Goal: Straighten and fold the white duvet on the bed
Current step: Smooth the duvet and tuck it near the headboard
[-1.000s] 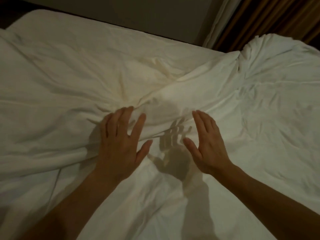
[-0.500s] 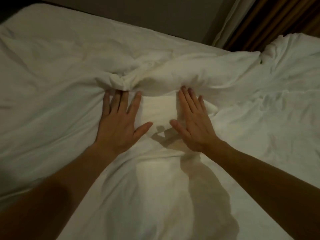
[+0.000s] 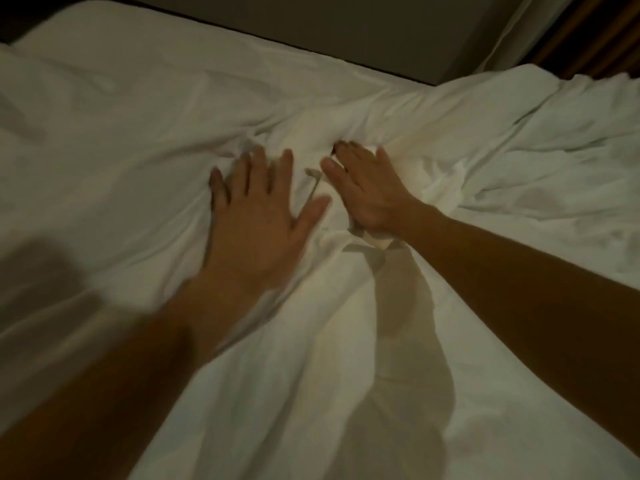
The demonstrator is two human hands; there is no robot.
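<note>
Dim lighting covers the bed [image 3: 104, 64], which carries the rumpled white duvet [image 3: 433, 375] across its full width. Left hand [image 3: 258, 216] and right hand [image 3: 370, 188] lie flat, fingers spread, pressing a bunched ridge [image 3: 311, 133] at centre. Curtain [image 3: 588, 39] hangs far right.

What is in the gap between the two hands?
In the head view, only a strip of wrinkled white duvet lies between the left hand and the right hand.
</note>
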